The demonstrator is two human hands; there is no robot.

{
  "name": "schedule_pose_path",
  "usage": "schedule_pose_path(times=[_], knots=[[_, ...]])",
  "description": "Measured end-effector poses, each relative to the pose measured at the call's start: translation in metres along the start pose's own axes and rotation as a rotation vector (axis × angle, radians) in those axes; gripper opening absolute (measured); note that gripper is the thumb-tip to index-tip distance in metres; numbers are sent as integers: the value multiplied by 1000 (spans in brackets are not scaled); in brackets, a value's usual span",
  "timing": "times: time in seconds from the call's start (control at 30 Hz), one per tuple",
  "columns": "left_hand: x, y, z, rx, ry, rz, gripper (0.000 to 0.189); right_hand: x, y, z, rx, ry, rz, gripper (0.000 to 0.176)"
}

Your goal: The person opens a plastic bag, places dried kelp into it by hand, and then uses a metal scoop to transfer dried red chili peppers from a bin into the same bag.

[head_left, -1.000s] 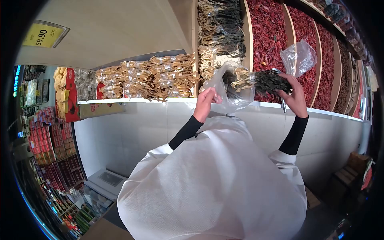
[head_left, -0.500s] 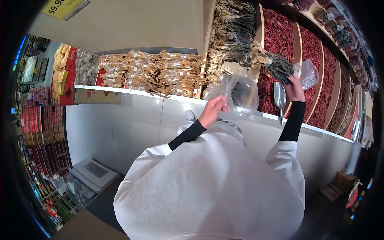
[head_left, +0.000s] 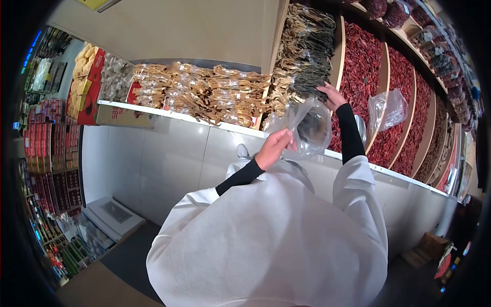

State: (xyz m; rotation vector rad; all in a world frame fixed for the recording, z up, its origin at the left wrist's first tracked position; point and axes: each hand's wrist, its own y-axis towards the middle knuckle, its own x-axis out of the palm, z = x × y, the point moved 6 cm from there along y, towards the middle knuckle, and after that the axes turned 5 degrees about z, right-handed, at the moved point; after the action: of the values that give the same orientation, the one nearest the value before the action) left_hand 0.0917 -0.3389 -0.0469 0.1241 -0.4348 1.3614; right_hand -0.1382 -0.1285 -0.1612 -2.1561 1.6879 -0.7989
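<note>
My left hand [head_left: 275, 148] pinches the rim of a clear plastic bag [head_left: 313, 132], which hangs with its mouth spread at the front edge of the bin. Just past the bag, my right hand [head_left: 334, 97] reaches over the bin divider. Its fingers are closed on the dark ends of a dried bundle [head_left: 309, 85], tan at the other end, lying against the pile of similar bundles [head_left: 307, 41]. Behind my right forearm a metal scoop [head_left: 360, 129] is partly hidden, resting on the dried red chillies [head_left: 360, 61].
Wooden dividers [head_left: 383, 77] separate several bins. Another clear plastic bag [head_left: 388, 108] lies across the chillies. Tan dried bundles [head_left: 204, 92] fill the left shelf, beside a red box [head_left: 91, 87]. A white shelf edge [head_left: 176, 117] runs along the front. Packed goods hang at upper right.
My right hand has moved left from the chilli bin to the bundle pile, bringing the dried bundle over there. The left hand keeps its hold on the bag.
</note>
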Motion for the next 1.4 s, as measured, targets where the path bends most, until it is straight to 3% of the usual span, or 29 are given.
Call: schedule_pose_path(times=[0.2,0.27,0.3,0.37,0.47,0.7,0.73,0.87,0.97,1.07,1.13,1.23,1.27,1.3,1.37,1.4], knots=[[0,0,-4,15,11,0,36,-17,15,27,97,2,112,17],[0,1,-2,9,10,10,36,-15,16,29,82,-152,38,34],[1,1,-2,6,11,7,36,-16,15,32,83,-148,41,34],[2,1,0,5,1,8,36,-5,-5,20,44,-194,151,54],[7,2,5,-1,27,-5,37,-13,2,20,-19,-392,183,66],[11,6,0,-14,38,-37,37,-1,-50,-21,-333,-436,137,46],[11,6,1,-17,39,-38,37,2,-65,-25,-474,-424,100,36],[12,3,7,-53,39,-35,35,39,-157,-37,-384,-285,-21,29],[15,0,6,-65,47,-57,34,62,-182,2,-154,-406,-190,28],[21,-2,7,-59,77,-105,34,54,-147,61,-280,-590,-153,35],[26,-2,5,-56,96,-130,35,67,-129,62,-507,-1122,45,45],[30,-6,2,-14,148,-157,34,88,-118,68,-621,-1211,124,51],[31,-7,2,-24,158,-165,34,92,-110,71,-451,-1255,115,49],[32,-8,2,-34,167,-171,34,99,-110,72,-455,-1255,112,49],[31,-9,3,-32,178,-160,34,96,-114,69,-528,-991,312,48],[30,-9,3,-34,188,-152,34,92,-107,78,-531,-991,307,48]])
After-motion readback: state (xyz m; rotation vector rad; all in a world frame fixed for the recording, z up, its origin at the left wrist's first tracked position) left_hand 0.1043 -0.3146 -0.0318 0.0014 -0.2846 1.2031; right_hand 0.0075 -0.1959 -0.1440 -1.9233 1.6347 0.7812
